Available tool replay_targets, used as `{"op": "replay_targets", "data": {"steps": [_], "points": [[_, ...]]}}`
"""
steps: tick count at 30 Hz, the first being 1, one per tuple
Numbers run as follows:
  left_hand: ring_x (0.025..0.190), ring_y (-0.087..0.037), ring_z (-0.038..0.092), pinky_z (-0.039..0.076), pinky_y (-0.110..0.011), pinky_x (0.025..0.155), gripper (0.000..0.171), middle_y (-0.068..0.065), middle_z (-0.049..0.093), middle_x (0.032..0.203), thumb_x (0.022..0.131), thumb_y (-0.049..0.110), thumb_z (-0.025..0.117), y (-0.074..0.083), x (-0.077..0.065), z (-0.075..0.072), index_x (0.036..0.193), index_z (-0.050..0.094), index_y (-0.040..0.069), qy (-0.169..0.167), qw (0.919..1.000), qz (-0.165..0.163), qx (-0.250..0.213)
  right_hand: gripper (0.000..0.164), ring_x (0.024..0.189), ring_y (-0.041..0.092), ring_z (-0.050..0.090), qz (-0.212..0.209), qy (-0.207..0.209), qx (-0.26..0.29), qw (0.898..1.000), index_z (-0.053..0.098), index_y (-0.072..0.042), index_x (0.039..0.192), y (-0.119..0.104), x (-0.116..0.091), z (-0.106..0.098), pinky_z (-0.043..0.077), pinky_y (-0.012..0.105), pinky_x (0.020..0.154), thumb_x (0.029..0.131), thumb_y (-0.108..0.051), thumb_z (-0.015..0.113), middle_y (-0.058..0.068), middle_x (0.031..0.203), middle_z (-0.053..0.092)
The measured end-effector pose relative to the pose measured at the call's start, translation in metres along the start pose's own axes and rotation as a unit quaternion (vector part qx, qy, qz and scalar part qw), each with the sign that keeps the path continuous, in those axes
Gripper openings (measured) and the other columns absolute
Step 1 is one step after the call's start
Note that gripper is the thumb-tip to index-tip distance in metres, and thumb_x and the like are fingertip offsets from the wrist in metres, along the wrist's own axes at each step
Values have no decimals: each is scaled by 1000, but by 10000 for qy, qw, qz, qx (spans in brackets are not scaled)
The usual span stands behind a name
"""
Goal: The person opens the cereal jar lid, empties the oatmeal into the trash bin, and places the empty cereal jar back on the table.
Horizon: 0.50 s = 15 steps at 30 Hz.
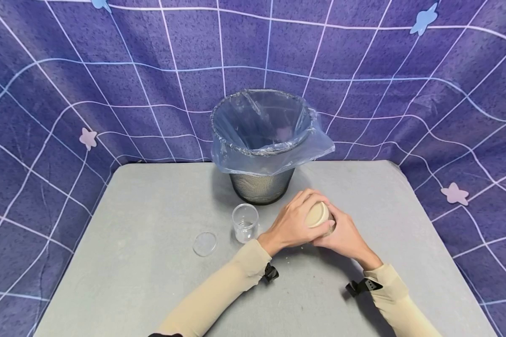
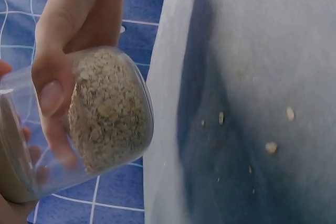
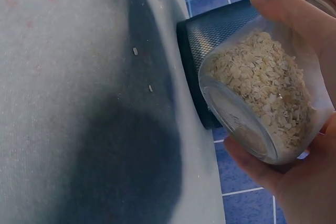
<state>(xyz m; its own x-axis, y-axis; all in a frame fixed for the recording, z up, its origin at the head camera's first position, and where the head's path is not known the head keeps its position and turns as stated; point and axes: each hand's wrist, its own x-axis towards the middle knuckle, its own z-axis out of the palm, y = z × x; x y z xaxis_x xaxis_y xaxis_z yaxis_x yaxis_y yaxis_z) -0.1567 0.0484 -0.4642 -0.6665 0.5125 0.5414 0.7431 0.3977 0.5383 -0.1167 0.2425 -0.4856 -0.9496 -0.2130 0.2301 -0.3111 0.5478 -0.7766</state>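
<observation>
Together, the left hand (image 1: 297, 219) and right hand (image 1: 343, 235) grasp a clear plastic jar (image 2: 110, 108), fingers curled round it, near the mesh wastebasket (image 1: 261, 188). Oat flakes (image 3: 262, 80) fill the jar's base end, with clear space below its cream lid (image 1: 316, 215). A translucent blue bag (image 1: 253, 162) lines the wastebasket. Left of the hands stands a clear cup (image 1: 245, 217), its contents hard to tell, beside a transparent disc (image 1: 204, 244); loose flakes (image 2: 271, 147) dot the gray table (image 1: 152, 281).

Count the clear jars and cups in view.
2: a jar of flakes, held by the left hand and right hand, and a clear cup standing on the table in front of the bin.
</observation>
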Motion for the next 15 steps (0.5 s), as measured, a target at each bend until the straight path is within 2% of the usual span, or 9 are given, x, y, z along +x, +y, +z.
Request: {"op": "replay_targets", "data": {"steps": [9, 15], "points": [[109, -9, 60, 47, -16, 95, 37, 5, 67, 121, 89, 39, 79, 1, 0, 2, 119, 72, 19, 505, 9982, 141, -275, 107, 110, 25, 65, -138, 65, 465, 9988, 47, -6, 159, -2, -1, 5, 53, 29, 97, 64, -10, 97, 16, 130, 68], [108, -8, 61, 47, -16, 96, 36, 5, 68, 119, 89, 39, 80, 5, 0, 1, 118, 73, 19, 691, 9971, 205, -239, 117, 118, 28, 63, -358, 131, 299, 9988, 41, -7, 164, -2, -1, 7, 48, 27, 104, 62, -12, 99, 19, 139, 65]]}}
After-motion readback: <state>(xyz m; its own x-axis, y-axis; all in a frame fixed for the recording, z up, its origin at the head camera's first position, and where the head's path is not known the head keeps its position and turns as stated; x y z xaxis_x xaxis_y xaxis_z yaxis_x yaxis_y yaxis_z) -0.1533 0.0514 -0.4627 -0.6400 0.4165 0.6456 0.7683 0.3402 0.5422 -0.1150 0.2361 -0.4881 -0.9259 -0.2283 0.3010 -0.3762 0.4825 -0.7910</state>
